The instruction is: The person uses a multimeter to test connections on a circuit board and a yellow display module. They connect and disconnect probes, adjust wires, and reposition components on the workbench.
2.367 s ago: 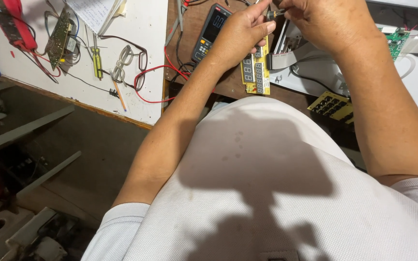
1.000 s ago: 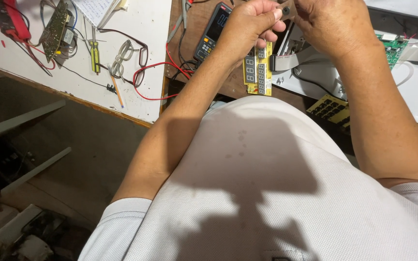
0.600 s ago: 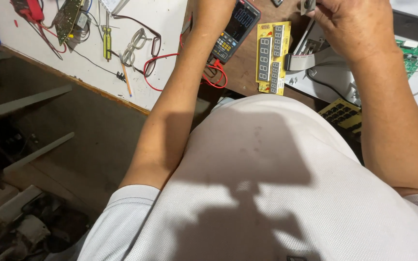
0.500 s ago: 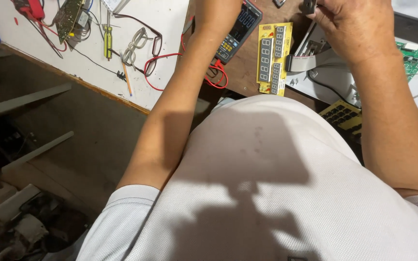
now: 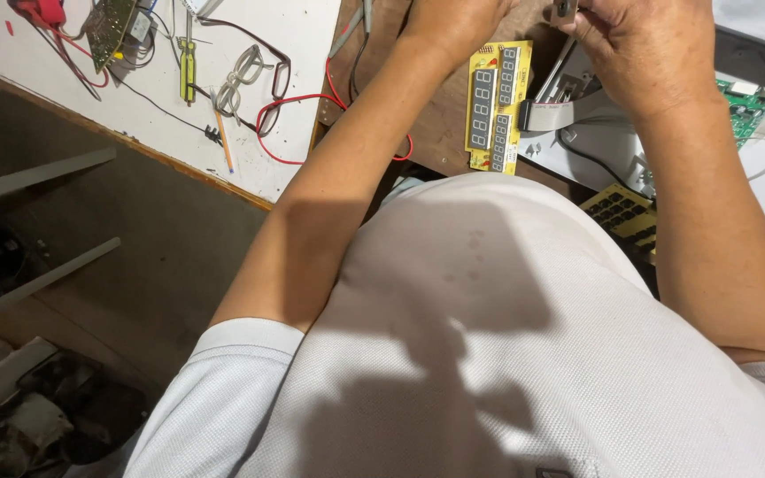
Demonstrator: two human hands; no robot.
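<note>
At twelve o'clock, the top edge cuts off the left hand (image 5: 453, 22); right hand (image 5: 644, 49) hides its small grey part (image 5: 565, 9).

A yellow display board (image 5: 498, 106) lies at about one o'clock from the picture's centre, on the brown bench. It is a narrow upright rectangle carrying two columns of grey seven-segment digit blocks, all unlit, with a grey ribbon cable leaving its right edge. At three o'clock, partly hidden by the forearm, a yellow keypad panel (image 5: 623, 212) shows rows of small dark squares. No packages or signs show.
</note>
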